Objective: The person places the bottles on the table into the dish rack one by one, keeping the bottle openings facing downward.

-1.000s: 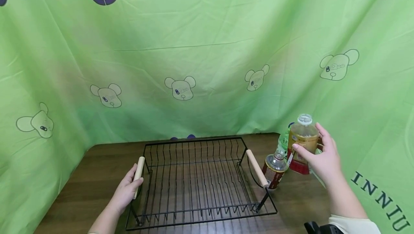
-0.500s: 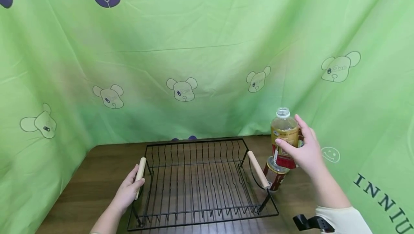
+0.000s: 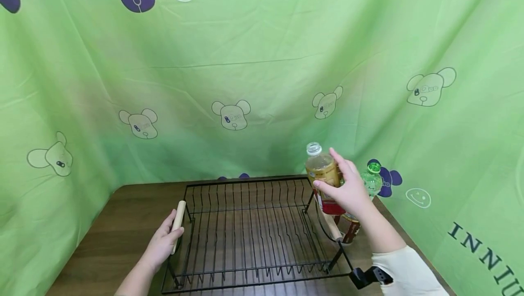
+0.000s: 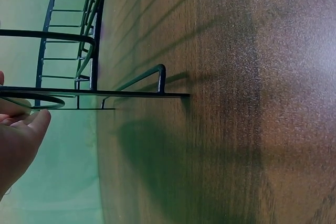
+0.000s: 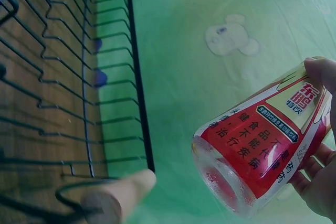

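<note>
My left hand (image 3: 160,243) holds the left wooden handle (image 3: 178,218) of a black wire dish rack (image 3: 245,181), which stands on the table. In the left wrist view only part of that hand (image 4: 21,142) shows beside the rack's wires. My right hand (image 3: 348,191) grips an uncapped plastic drink bottle (image 3: 323,173) with a gold and red label. It is raised over the rack's right end, tilted slightly, and covers part of the right wooden handle (image 3: 333,230). In the right wrist view the bottle's clear base (image 5: 226,182) hangs above and apart from the rack.
Right of the rack stands a bottle with a dark red label (image 3: 351,231), mostly hidden behind the right hand and handle. A green bottle (image 3: 372,180) stands farther back. A green printed curtain (image 3: 270,77) hangs behind the brown wooden table (image 3: 110,228).
My right hand has carried the gold and red bottle leftward, from beside the other bottles to over the rack's right end. The left hand stays on its handle.
</note>
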Demonstrator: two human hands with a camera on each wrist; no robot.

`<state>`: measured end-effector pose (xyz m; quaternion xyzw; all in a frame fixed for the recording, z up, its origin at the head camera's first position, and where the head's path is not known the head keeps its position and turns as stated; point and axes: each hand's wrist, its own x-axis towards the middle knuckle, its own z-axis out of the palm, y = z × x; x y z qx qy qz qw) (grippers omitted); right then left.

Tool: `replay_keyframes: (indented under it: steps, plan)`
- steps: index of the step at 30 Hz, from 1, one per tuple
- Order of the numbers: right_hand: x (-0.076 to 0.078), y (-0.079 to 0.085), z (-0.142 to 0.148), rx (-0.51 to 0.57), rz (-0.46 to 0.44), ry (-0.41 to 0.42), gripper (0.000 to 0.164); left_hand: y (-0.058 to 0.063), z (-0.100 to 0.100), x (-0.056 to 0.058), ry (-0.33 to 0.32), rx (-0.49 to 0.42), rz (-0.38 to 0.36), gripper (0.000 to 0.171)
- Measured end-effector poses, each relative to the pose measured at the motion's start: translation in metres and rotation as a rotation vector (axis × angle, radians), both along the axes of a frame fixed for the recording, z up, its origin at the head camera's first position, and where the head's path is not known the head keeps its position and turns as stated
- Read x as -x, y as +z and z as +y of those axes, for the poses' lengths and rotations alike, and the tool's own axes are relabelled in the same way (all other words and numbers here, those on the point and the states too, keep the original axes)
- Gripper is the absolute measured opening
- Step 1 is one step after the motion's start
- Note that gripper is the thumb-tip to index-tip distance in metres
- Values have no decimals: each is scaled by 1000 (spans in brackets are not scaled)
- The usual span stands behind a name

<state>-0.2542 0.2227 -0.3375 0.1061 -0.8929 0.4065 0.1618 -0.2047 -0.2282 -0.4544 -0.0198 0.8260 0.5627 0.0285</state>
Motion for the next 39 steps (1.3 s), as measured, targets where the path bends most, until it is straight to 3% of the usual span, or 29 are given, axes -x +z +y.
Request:
replay_keyframes:
  steps: [9, 15, 22, 33, 39]
  plan:
    - [12, -12, -32, -25, -3, 99, 93, -1, 0, 0, -3, -10, 4, 69]
    - [15, -20, -52, -7, 12, 151, 81, 0, 0, -1, 12, -31, 16, 69]
    - [17, -30, -72, -56, 52, 213, 81, 2, -1, 0, -4, -12, 20, 70]
    - [14, -37, -97, -150, 4, 290, 79, 34, 4, 6, -13, 72, 79, 79]
    - [11, -40, -110, -208, -24, 337, 79, 45, 17, 11, -63, 23, 121, 82]
